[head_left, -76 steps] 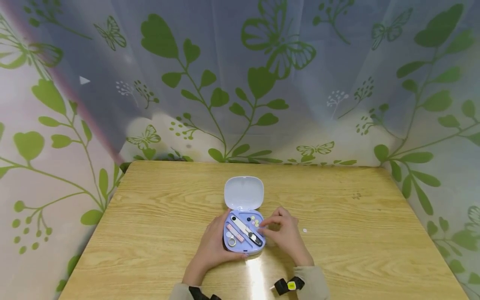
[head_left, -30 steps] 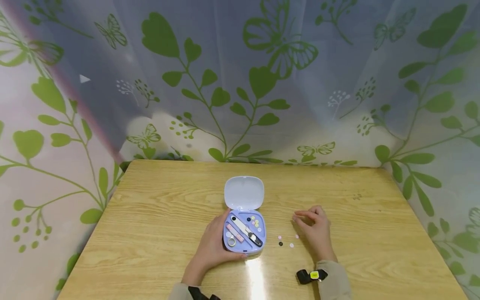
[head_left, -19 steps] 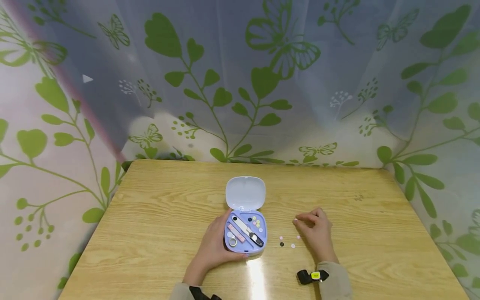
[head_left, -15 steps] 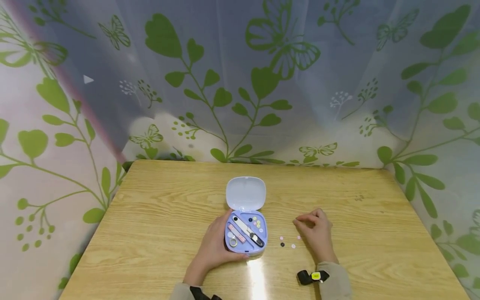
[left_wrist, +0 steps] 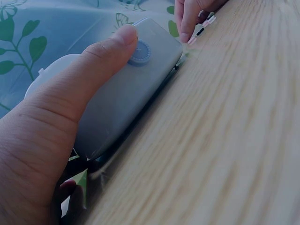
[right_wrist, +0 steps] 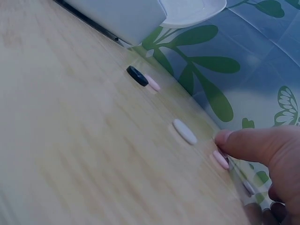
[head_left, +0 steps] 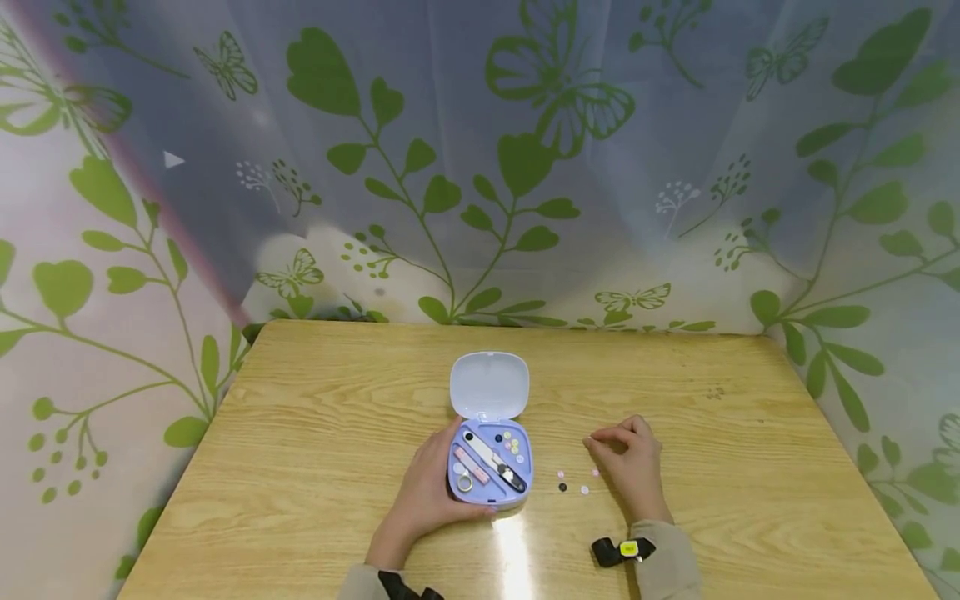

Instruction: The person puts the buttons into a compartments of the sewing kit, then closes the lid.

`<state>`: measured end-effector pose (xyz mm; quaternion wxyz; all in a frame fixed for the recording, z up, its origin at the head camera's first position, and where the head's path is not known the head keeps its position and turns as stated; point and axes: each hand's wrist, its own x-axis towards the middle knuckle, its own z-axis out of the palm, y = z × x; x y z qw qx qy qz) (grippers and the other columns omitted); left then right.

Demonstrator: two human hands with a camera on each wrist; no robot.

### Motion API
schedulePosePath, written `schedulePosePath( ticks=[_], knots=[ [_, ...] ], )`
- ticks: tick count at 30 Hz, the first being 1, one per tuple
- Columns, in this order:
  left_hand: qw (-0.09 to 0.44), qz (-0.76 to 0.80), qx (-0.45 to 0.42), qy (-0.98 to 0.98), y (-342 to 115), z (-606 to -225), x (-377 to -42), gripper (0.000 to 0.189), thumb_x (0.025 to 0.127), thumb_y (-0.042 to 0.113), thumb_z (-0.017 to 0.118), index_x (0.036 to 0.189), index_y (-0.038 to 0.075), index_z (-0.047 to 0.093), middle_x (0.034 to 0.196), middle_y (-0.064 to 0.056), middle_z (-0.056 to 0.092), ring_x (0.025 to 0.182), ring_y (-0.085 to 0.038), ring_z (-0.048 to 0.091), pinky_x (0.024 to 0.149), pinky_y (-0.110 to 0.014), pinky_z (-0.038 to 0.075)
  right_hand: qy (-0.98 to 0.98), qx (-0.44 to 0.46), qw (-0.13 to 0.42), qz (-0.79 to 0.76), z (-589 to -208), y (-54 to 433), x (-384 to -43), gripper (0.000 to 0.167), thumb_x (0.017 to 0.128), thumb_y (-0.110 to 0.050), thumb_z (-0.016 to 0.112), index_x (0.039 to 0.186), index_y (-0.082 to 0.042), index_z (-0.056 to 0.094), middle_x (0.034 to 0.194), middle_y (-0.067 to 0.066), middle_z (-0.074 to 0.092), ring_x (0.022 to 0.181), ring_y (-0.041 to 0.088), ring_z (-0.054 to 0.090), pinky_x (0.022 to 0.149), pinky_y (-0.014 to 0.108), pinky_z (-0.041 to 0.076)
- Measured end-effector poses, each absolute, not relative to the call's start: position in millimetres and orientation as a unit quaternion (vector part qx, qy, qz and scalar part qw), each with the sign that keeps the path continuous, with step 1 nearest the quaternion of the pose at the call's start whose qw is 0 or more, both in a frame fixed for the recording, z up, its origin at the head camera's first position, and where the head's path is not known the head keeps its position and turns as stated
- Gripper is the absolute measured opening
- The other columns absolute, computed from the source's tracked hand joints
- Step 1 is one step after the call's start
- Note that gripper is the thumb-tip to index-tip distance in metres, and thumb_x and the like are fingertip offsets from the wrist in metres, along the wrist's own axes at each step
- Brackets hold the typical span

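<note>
My left hand [head_left: 429,487] grips the left and front sides of a lavender sewing box [head_left: 526,493], whose lid [head_left: 489,386] stands open. In its tray lie white-and-black thread snips [head_left: 487,454], a pink patterned strip [head_left: 471,465], a silver ring [head_left: 465,482] and several small buttons [head_left: 513,447]. In the left wrist view my thumb lies by a round catch [left_wrist: 140,52] on the box's front. My right hand [head_left: 632,462] is low over the table, right of the box. Its thumb and forefinger pinch what looks like a small pale button, almost wholly hidden.
Between box and right hand, loose buttons lie on the wooden table [head_left: 337,400]: a black button [right_wrist: 137,76], a white button [right_wrist: 184,131], one pink button [right_wrist: 153,83] and another close under the right thumb. A patterned curtain [head_left: 420,167] hangs behind the table.
My right hand has moved from the box's right edge to the table farther right, uncovering several loose buttons. Over the last second it has stayed nearly still; the left hand keeps its grip.
</note>
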<state>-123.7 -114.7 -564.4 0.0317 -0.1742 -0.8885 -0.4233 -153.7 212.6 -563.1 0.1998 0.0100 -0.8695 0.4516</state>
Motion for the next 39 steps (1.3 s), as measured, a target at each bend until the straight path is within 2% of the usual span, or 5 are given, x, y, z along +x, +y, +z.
schedulePosePath(
  ticks=[11, 18, 32, 36, 39],
  knots=[
    [0.036, -0.427, -0.18, -0.886, -115.6, -564.7, -123.8, 0.136, 0.051, 0.072, 0.085, 0.16, 0.021, 0.02, 0.15, -0.002, 0.044, 0.138, -0.023, 0.039, 0.117, -0.048, 0.025, -0.869, 0.002, 0.186, 0.459, -562.5, 211.8, -153.4, 0.011, 0.074, -0.005, 0.087, 0.078, -0.008, 0.077, 0.081, 0.006, 0.046, 0.078, 0.016, 0.043, 0.072, 0.025, 0.032],
    [0.052, -0.423, -0.189, -0.885, -114.6, -565.9, -123.9, 0.136, 0.051, 0.073, 0.084, 0.159, 0.021, 0.02, 0.149, -0.001, 0.045, 0.136, -0.023, 0.041, 0.115, -0.05, 0.028, -0.868, 0.018, 0.196, 0.457, -564.0, 213.2, -152.9, 0.011, 0.074, -0.006, 0.087, 0.078, -0.009, 0.078, 0.08, 0.003, 0.046, 0.076, 0.014, 0.04, 0.079, 0.036, 0.021],
    [0.051, -0.421, -0.186, -0.886, -113.8, -564.6, -123.9, 0.136, 0.051, 0.074, 0.083, 0.159, 0.022, 0.02, 0.15, 0.0, 0.044, 0.137, -0.023, 0.04, 0.115, -0.05, 0.028, -0.864, 0.023, 0.207, 0.458, -564.1, 213.8, -151.9, 0.012, 0.072, -0.008, 0.089, 0.076, -0.011, 0.078, 0.078, 0.0, 0.047, 0.075, 0.012, 0.042, 0.081, 0.039, 0.021],
    [0.044, -0.423, -0.182, -0.887, -113.9, -564.7, -123.7, 0.136, 0.051, 0.074, 0.084, 0.159, 0.022, 0.02, 0.151, -0.002, 0.044, 0.138, -0.024, 0.04, 0.116, -0.049, 0.027, -0.86, 0.024, 0.204, 0.468, -562.2, 213.7, -151.5, 0.013, 0.072, -0.008, 0.089, 0.077, -0.012, 0.078, 0.078, -0.001, 0.049, 0.076, 0.011, 0.045, 0.084, 0.034, 0.022],
    [0.042, -0.425, -0.18, -0.886, -114.5, -565.7, -123.6, 0.136, 0.051, 0.073, 0.085, 0.159, 0.022, 0.02, 0.15, -0.002, 0.044, 0.138, -0.024, 0.04, 0.116, -0.049, 0.026, -0.854, 0.028, 0.207, 0.476, -558.8, 212.7, -151.2, 0.013, 0.072, -0.008, 0.089, 0.077, -0.012, 0.078, 0.078, 0.0, 0.051, 0.077, 0.011, 0.048, 0.082, 0.028, 0.03]
  ],
)
